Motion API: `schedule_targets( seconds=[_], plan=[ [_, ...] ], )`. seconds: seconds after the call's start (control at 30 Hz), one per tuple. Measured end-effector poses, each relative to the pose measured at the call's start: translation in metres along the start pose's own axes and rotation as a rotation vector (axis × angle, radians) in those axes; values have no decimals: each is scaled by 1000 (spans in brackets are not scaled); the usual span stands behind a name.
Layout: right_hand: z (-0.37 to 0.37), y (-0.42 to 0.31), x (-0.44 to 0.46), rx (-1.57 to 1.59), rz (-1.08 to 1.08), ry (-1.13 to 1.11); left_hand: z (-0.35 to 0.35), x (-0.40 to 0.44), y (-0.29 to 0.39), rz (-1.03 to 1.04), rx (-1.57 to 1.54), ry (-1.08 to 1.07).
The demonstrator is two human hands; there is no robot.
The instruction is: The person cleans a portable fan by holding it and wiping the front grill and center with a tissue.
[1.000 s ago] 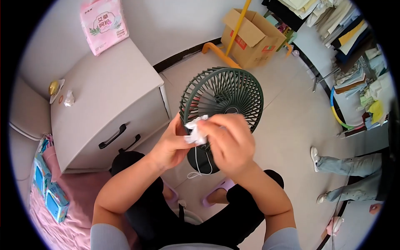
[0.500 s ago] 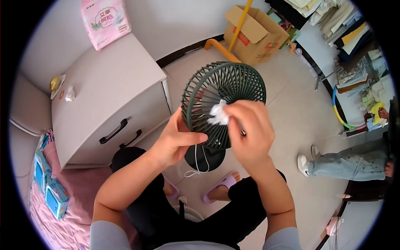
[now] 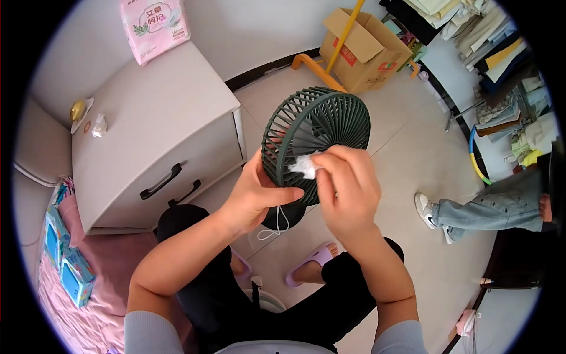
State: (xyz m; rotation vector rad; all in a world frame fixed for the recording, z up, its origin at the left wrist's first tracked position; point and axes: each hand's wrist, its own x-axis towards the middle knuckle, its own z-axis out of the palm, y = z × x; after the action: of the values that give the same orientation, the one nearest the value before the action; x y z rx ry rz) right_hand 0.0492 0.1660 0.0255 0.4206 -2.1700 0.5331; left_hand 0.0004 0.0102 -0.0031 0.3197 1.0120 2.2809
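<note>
A dark green fan [image 3: 348, 121] with a round ribbed cage is held up in front of me, its dark base and a white cord loop below. My left hand [image 3: 253, 192] grips the cage's left edge, thumb on the front rim and fingers behind. Pinched in my right hand [image 3: 349, 186] is a crumpled white tissue [image 3: 304, 166], which lies against the lower front ribs of the cage. The tips of some left fingers are hidden behind the ribs.
To the left stands a grey cabinet [image 3: 153, 112] bearing a pink package [image 3: 154, 26] and another crumpled tissue [image 3: 99, 125]. A cardboard box [image 3: 365, 53] is behind the fan. At right, a person's legs [image 3: 489, 206] show near folded clothes. Blue packs [image 3: 75, 277] lie on pink bedding.
My right hand has brought the tissue from beside my left thumb onto the cage front, then slightly lower. The fan has turned a little. The person at right has moved left.
</note>
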Motion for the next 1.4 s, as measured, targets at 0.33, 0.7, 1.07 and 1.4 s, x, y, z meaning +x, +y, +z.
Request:
schedule_targets(
  seconds=[0.33, 0.7, 1.07, 1.4],
  plan=[
    [-5, 13, 2, 60, 37, -31, 2, 1, 4, -33, -5, 43],
    [-14, 25, 0, 575, 563, 112, 0, -1, 5, -38, -80, 39],
    [-4, 28, -3, 334, 392, 231, -3, 0, 8, 16, -78, 27],
    [3, 14, 0, 297, 289, 84, 1, -1, 7, 39, 6, 31]
  ],
)
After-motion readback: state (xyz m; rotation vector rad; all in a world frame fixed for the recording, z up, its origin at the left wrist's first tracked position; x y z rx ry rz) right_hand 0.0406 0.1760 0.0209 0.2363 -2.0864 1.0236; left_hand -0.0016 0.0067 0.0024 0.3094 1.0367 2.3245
